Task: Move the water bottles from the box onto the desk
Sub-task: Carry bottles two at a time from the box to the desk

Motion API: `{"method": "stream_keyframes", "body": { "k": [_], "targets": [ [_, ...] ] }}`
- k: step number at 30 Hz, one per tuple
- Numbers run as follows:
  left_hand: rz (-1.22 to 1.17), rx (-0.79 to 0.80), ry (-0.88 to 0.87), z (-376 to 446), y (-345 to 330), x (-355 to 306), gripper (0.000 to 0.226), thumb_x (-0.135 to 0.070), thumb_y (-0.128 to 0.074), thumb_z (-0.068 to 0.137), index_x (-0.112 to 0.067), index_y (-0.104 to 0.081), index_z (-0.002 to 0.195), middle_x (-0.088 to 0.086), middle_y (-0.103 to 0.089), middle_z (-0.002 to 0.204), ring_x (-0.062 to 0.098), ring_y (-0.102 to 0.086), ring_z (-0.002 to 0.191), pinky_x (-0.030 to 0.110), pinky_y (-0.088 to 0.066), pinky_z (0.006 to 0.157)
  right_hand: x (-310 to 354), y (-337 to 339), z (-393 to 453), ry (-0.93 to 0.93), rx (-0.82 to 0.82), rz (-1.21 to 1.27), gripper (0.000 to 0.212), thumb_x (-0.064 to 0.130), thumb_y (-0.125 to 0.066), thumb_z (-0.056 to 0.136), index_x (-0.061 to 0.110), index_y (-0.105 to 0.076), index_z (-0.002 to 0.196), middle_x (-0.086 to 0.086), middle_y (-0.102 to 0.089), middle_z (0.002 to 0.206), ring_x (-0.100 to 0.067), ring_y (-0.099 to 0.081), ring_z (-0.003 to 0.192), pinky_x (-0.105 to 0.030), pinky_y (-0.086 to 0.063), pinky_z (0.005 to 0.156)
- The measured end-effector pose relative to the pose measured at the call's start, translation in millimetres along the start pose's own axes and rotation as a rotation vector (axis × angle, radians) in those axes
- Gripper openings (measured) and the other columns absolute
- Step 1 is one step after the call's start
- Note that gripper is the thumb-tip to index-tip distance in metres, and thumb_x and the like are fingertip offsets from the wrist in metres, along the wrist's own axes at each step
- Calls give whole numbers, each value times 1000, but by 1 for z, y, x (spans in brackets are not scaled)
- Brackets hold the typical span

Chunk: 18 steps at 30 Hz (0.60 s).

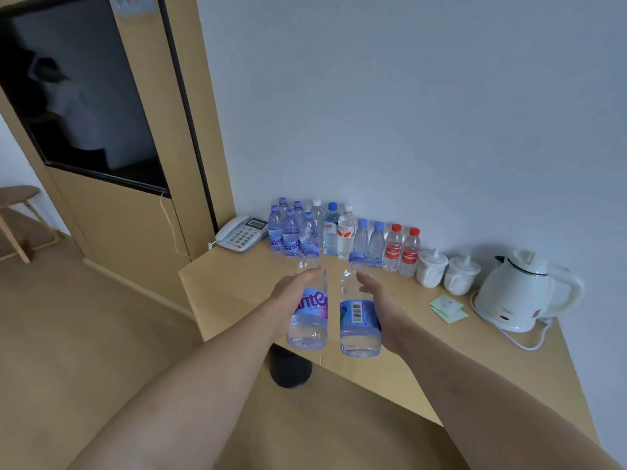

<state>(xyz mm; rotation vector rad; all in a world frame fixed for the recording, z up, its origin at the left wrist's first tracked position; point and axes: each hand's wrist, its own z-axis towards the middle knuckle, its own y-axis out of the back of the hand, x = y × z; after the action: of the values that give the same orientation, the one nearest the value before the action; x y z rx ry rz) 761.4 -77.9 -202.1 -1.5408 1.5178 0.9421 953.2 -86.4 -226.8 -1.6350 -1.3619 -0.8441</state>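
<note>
Forearms reach out over desk (pixel 390 378). Left hand (pixel 295 296) wraps label band of left bottle (pixel 308 305); right hand (pixel 380 300) wraps right bottle (pixel 359 310), fingers curled round far side. Both bottles in air above desk front, caps tilted toward wall. Box out of view. Row of bottles (pixel 339 232) stands along wall, between phone (pixel 241 233) and 2 cups (pixel 448 273). Judgement: full, fairly heavy; thin plastic dents, smooth label slippery, so hold mid-body, moderate squeeze.
</note>
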Motion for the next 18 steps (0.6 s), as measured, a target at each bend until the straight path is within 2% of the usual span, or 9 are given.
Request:
{"method": "stream_keyframes", "body": {
  "k": [4, 6, 9, 12, 15, 18],
  "targets": [
    [43, 97, -55, 72, 13, -25, 74, -52, -87, 68, -15, -62, 127, 19, -77, 106, 39, -76, 89, 53, -62, 83, 19, -14, 56, 5, -77, 24, 61, 61, -70, 85, 26, -49, 131, -21, -75, 108, -38, -77, 84, -44, -62, 63],
    [88, 143, -59, 105, 20, -39, 79, -50, -91, 64, -17, -61, 129, 16, -77, 110, 38, -76, 95, 57, -60, 88, 29, -22, 80, -11, -112, 49, 62, 59, -72, 83, 26, -50, 130, -20, -75, 112, -38, -77, 88, -48, -64, 68],
    [159, 200, -56, 152, 28, -61, 84, -50, -94, 56, -19, -57, 126, 12, -75, 115, 35, -75, 99, 60, -58, 93, 43, -33, 115, 30, -194, 62, 58, 52, -78, 80, 24, -53, 124, -14, -75, 113, -32, -78, 90, -40, -62, 64],
    [228, 209, -78, 181, 30, -79, 83, -52, -94, 52, -19, -52, 117, 10, -74, 112, 31, -76, 97, 58, -60, 90, 55, -39, 134, 84, -267, -27, 50, 45, -82, 77, 25, -55, 115, -5, -71, 114, -22, -71, 101, -36, -55, 70],
    [281, 220, -99, 221, 34, -96, 84, -50, -93, 49, -17, -51, 114, 7, -73, 110, 30, -76, 96, 54, -61, 89, 61, -45, 164, 86, -305, -92, 42, 38, -83, 79, 22, -60, 109, -4, -67, 112, -19, -64, 95, -34, -50, 66],
    [341, 210, -109, 250, 32, -103, 80, -44, -93, 51, -18, -50, 113, 5, -71, 109, 28, -74, 97, 51, -61, 89, 63, -46, 184, 101, -332, -116, 44, 41, -83, 80, 17, -61, 110, -1, -67, 107, -17, -64, 84, -32, -49, 60]
  ]
}}
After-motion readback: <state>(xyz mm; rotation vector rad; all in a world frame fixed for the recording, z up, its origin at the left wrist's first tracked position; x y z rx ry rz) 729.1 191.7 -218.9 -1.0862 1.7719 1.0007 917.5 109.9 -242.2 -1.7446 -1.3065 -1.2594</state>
